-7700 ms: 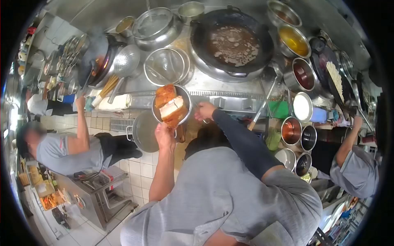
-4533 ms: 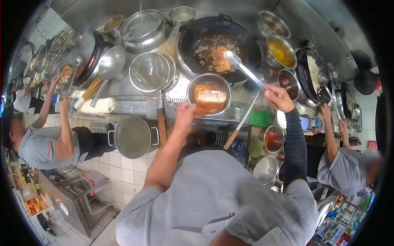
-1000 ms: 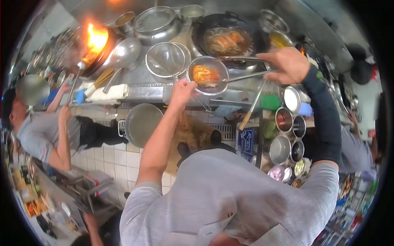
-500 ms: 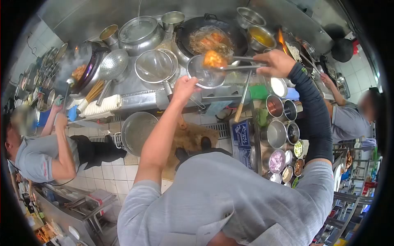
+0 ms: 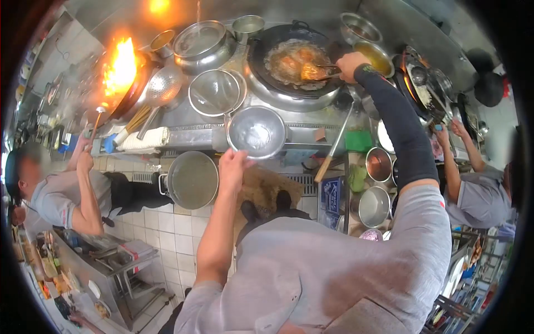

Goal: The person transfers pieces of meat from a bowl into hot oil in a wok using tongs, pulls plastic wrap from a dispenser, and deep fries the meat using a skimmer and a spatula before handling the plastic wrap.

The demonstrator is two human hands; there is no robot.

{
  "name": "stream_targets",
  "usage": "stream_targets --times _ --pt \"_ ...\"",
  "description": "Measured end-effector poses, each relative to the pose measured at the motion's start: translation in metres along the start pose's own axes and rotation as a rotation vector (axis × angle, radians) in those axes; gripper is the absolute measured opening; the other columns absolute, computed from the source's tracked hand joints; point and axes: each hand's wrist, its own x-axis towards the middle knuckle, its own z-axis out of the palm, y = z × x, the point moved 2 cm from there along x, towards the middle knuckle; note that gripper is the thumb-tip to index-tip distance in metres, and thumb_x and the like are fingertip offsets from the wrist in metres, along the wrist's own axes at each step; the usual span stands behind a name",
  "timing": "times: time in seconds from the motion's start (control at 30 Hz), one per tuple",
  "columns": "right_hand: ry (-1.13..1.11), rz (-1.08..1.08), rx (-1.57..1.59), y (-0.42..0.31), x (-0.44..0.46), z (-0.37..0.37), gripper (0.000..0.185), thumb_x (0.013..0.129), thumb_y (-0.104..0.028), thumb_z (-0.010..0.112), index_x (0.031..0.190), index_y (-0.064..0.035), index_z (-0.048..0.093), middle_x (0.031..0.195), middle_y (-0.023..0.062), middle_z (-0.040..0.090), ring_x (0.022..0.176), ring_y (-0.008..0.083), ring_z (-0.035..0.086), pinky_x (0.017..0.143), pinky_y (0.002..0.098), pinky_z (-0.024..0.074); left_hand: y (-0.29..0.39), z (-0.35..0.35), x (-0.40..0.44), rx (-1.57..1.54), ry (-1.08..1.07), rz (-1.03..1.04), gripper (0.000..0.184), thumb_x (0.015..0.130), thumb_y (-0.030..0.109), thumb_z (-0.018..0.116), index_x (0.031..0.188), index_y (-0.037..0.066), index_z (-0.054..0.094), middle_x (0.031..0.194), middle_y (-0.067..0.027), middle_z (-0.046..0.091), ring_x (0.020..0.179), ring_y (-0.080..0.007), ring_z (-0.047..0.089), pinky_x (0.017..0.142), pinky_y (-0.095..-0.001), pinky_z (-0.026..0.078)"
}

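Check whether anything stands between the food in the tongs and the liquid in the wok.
Nothing visible does. The tongs in the right hand reach over the wok, and the food at their tips meets the bubbling liquid. The metal bowl in the left hand sits nearer the body.

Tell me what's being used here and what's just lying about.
In use:
steel bowl, in the left hand
tongs, in the right hand
wok of bubbling liquid
browned piece at the tongs' tips

Apparently lying about:
mesh strainer
perforated ladle
white cloth
wooden-handled tool
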Motion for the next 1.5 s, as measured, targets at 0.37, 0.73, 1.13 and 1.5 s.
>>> stream_targets --times 0.37,0.73,1.13,1.5 --pt "0.050 0.047 -0.024 0.009 0.023 0.016 0.020 0.073 -0.020 0.067 0.090 -0.0095 0.073 0.091 0.0131 0.071 0.086 0.0284 0.069 0.073 0.0408 0.0552 0.013 -0.043 -0.046 -0.131 0.161 0.011 0.019 0.089 0.009 0.055 0.102 -0.002 0.061 0.093 -0.0092 0.065 0.076 -0.0174 0.064 0.065 -0.0302 0.056" --pt "-0.399 0.546 0.573 -0.048 -0.173 0.240 0.034 0.084 -0.021 0.051 0.102 0.0030 0.068 0.108 0.0253 0.065 0.104 0.0381 0.063 0.089 0.0471 0.0495 0.028 -0.069 -0.040 -0.218 0.280 0.153 0.013 0.088 0.011 0.057 0.098 0.003 0.057 0.090 -0.0053 0.063 0.078 -0.0139 0.063 0.068 -0.0304 0.057" --pt "-0.333 0.785 0.506 -0.119 -0.107 0.315 0.055 0.088 -0.039 0.056 0.117 0.0069 0.058 0.128 0.0244 0.056 0.115 0.0357 0.058 0.095 0.0411 0.0481 0.023 -0.112 -0.106 -0.275 0.471 0.183 0.011 0.090 0.010 0.054 0.097 0.003 0.058 0.086 -0.0041 0.062 0.073 -0.0130 0.061 0.067 -0.0298 0.057" --pt "0.016 0.296 0.967 -0.392 -0.037 0.101 0.047 0.086 -0.042 0.063 0.096 0.0039 0.064 0.100 0.0240 0.066 0.086 0.0375 0.065 0.074 0.0462 0.0521 0.006 -0.208 -0.121 -0.291 0.293 0.067 0.010 0.086 0.008 0.057 0.095 0.003 0.057 0.081 -0.0028 0.058 0.072 -0.0123 0.059 0.069 -0.0313 0.057"
